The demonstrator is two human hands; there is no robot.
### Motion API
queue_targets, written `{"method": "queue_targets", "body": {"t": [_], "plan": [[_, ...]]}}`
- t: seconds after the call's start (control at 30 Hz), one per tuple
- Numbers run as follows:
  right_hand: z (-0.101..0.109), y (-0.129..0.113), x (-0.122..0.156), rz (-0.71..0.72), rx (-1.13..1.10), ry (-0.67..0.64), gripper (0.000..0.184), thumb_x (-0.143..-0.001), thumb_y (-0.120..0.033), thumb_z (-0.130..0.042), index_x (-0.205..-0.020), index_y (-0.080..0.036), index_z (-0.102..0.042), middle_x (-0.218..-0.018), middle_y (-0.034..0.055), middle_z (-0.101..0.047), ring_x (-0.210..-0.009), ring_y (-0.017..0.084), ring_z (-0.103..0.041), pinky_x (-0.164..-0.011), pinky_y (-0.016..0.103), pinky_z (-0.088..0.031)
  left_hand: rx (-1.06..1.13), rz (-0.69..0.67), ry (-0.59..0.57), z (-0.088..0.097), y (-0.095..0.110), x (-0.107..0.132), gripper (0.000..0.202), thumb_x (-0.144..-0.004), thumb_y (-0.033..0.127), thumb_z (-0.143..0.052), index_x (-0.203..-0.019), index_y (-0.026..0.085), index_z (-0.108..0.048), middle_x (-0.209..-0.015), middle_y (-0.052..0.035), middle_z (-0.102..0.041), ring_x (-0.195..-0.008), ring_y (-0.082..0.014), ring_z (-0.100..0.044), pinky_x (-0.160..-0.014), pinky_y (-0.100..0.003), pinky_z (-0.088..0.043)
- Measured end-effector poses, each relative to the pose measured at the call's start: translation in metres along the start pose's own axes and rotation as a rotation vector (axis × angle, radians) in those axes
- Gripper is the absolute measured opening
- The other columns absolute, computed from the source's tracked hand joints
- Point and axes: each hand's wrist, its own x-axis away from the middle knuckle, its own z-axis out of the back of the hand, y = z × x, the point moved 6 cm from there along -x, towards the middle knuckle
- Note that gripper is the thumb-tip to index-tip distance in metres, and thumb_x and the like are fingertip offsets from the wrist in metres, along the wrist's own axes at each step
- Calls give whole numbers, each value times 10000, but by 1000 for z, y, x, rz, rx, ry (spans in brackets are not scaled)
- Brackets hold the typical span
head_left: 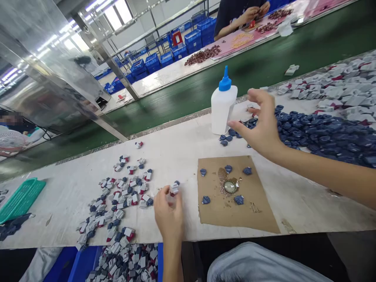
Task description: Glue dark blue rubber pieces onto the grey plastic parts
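My left hand (169,211) pinches a small grey-and-blue plastic part (174,188) between thumb and fingers, just above the table. To its left lie many joined grey, red and blue pieces (120,192). My right hand (261,125) is raised with thumb and fingers apart, nothing between them. Behind and left of it stands a white squeeze bottle (221,111) with a blue nozzle, upright; I cannot tell if the thumb touches it. On a brown cardboard sheet (211,213) rest several dark blue pieces (239,200) and a small round dish (229,187) amid wet-looking stains.
At right are heaps of dark blue pieces (320,133) and grey-and-red pieces (352,86). A green basket (22,197) sits far left. Below the table edge, a blue bin (160,262) holds finished-looking pieces. Beyond the green conveyor belt (182,102), another person's hands (254,13) work.
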Motion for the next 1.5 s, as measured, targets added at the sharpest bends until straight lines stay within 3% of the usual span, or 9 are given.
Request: {"method": "queue_targets", "body": {"t": [0.1,0.17,0.43,0.67,0.87,1.03,1.17,1.33,1.5], "plan": [[-30,42,-16,-110,10,21,1014,-622,-575,-726,-1421,-250,-192,-1467,171,-234,-1338,344,-294,-1007,546,-372,-275,-33,100,9,-13,-6,422,-847,364,-528,-1191,120,-536,-1158,-165,-609,-1131,-316,-506,-907,-485,-458],[-52,59,-25,-152,-53,8,1088,-593,-585,-731,-1430,-257,-118,-1490,163,-194,-1359,337,-269,-1038,542,-346,-317,-57,156,11,-14,-4,498,-867,372,-509,-1282,100,-468,-1252,-187,-558,-1180,-323,-476,-923,-484,-453],[-69,58,-39,-208,-187,161,902,-560,-522,-734,-1282,-204,-297,-1303,155,-436,-1208,293,-444,-1004,460,-384,-217,-361,413,10,9,9,420,-861,288,-546,-1248,133,-493,-1255,-186,-546,-1194,-306,-488,-971,-477,-424],[-31,25,-38,-155,-130,25,811,-619,-473,-716,-1267,-182,-325,-1285,156,-449,-1184,273,-464,-948,410,-425,132,-311,193,-4,47,7,427,-872,271,-530,-1291,213,-469,-1305,-131,-538,-1216,-245,-498,-1002,-407,-415],[36,-25,-36,137,221,-276,810,-653,-499,-705,-1313,-184,-357,-1293,161,-469,-1165,326,-472,-851,405,-466,201,-163,108,-11,26,10,386,-878,315,-519,-1246,198,-516,-1280,-133,-566,-1183,-252,-521,-1006,-439,-411],[66,-34,5,463,527,-549,754,-750,-504,-581,-1381,-202,-298,-1216,168,-540,-1050,338,-539,-793,439,-475,273,-121,74,-21,17,19,361,-882,313,-516,-1225,200,-532,-1263,-122,-581,-1184,-243,-519,-1012,-433,-406],[73,-28,40,689,730,-657,655,-817,-381,-498,-1388,-141,-287,-1153,182,-578,-1036,328,-533,-822,447,-446,297,-129,50,-27,18,21,342,-886,298,-514,-1210,190,-535,-1249,-127,-588,-1166,-234,-527,-998,-434,-417],[67,-20,67,893,791,-762,656,-718,-254,-572,-1333,-103,-401,-1115,181,-598,-996,328,-535,-813,450,-427,264,-150,-8,-33,16,24,340,-887,285,-510,-1212,187,-537,-1242,-123,-590,-1164,-229,-528,-985,-419,-429],[56,-17,77,920,848,-800,621,-607,-142,-599,-1226,-151,-549,-1063,163,-605,-998,320,-517,-814,435,-410,256,-153,-6,-35,15,25,332,-883,287,-511,-1197,188,-550,-1215,-120,-608,-1147,-233,-545,-972,-411,-435]]}}
